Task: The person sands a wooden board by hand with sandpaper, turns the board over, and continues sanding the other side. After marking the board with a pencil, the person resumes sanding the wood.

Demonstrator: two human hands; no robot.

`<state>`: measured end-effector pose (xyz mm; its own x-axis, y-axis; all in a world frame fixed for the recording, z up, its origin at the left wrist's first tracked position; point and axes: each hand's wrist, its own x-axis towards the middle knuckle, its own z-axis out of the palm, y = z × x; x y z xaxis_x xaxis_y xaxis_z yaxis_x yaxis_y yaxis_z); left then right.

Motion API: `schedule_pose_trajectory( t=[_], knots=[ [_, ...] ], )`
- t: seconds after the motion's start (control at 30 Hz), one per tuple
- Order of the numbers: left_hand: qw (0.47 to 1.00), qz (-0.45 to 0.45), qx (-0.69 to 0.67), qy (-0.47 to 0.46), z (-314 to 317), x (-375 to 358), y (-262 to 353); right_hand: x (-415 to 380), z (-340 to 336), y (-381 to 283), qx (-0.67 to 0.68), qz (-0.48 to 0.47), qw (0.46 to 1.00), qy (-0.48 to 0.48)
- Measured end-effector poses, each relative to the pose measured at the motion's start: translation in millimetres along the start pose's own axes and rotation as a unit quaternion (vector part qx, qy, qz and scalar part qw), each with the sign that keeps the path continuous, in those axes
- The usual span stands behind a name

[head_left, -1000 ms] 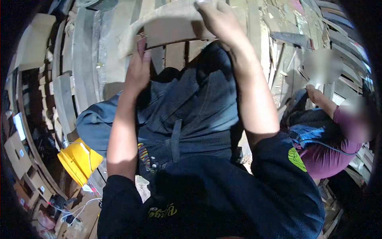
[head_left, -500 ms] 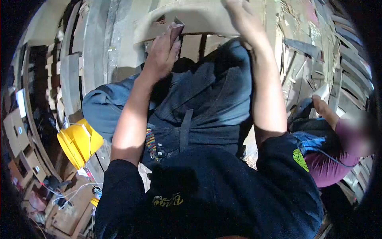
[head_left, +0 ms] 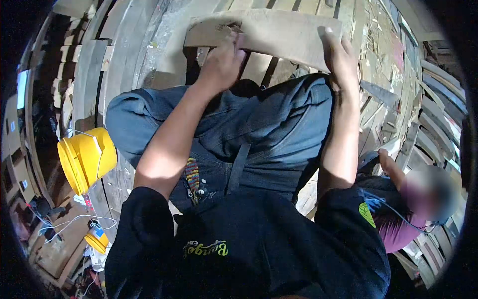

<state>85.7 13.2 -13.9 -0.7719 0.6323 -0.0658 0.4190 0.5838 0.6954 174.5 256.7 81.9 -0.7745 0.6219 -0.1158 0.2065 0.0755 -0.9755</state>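
A curved, flat wooden board (head_left: 279,32) lies crosswise in front of my crossed legs, with a rough dark patch near its left end. My left hand (head_left: 223,65) is closed at that patch, around something small and brownish that blur and the fingers mostly hide. At the board's right end, my right hand (head_left: 342,60) grips the edge, its fingertips on the upper face.
To the left stands a yellow bucket (head_left: 87,159), with a smaller yellow container (head_left: 97,240) and white cords below. A saw-like blade (head_left: 381,94) lies at right among wood scraps. Another person (head_left: 393,214) sits at lower right.
My right hand has come down onto the board's right end from above it. My left hand has moved right and down to the patch. The view has shifted, showing more of the board.
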Motion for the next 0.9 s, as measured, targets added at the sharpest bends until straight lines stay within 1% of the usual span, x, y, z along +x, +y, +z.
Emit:
schedule_pose_trajectory(
  t=[0.03,0.07,0.1,0.13,0.2,0.23,0.27,0.33,0.37,0.4,0.47,0.5,0.6,0.63,0.67,0.73,0.77,0.8,0.87,0.9],
  knots=[
    [0.995,0.100,0.026,0.018,1,-5,4,3,-2,4,-0.018,0.005,1.000,0.000],
    [0.978,0.200,0.051,0.035,3,-8,8,5,-5,8,-0.038,0.012,0.999,0.004],
    [0.976,0.208,0.038,0.054,5,-11,12,7,-7,9,-0.041,0.010,0.999,0.006],
    [0.976,0.207,0.034,0.055,7,-9,10,8,-8,11,-0.022,0.004,1.000,-0.003],
    [0.998,0.044,0.001,0.045,7,1,0,6,-4,11,0.019,-0.010,1.000,-0.007],
    [0.997,0.022,0.010,0.070,8,7,-5,3,-3,6,0.007,0.031,0.999,0.004],
    [0.997,0.019,0.009,0.072,10,4,-9,-1,-2,1,-0.005,0.071,0.997,0.017],
    [0.996,0.051,-0.079,-0.012,-6,-5,14,-6,4,-8,0.010,0.056,0.998,0.020],
    [0.985,0.156,-0.003,0.080,12,-7,6,-6,6,-10,0.027,0.039,0.998,0.029],
    [0.984,0.157,-0.004,0.079,9,-6,8,-5,5,-9,0.027,0.039,0.998,0.030],
    [0.995,0.088,0.031,0.045,3,-6,11,-3,1,-5,0.050,0.035,0.998,0.006],
    [0.996,0.058,0.022,0.056,1,-1,8,-7,7,-12,0.077,0.038,0.996,0.012],
    [0.994,0.063,0.052,0.066,4,1,1,-8,8,-15,0.061,0.035,0.998,0.005],
    [0.999,0.010,0.007,-0.050,-14,-2,23,-11,11,-18,0.042,0.032,0.998,0.032],
    [0.981,0.175,0.032,0.070,11,-8,7,-13,11,-20,0.046,0.029,0.998,0.033],
    [0.977,0.201,0.002,0.068,6,-17,27,-15,11,-24,-0.020,0.052,0.998,0.038],
    [0.976,0.205,0.002,0.068,4,-16,30,-6,4,-9,0.002,0.046,0.999,0.015],
    [0.978,0.197,-0.002,0.068,3,-15,32,-6,3,-12,-0.023,0.041,0.999,-0.014],
    [0.979,0.191,-0.003,0.076,0,-11,37,-19,4,-15,-0.082,-0.039,0.996,-0.002],
    [0.972,0.211,-0.003,0.105,-2,-12,39,-32,12,-28,-0.049,-0.027,0.998,-0.038]
  ],
)
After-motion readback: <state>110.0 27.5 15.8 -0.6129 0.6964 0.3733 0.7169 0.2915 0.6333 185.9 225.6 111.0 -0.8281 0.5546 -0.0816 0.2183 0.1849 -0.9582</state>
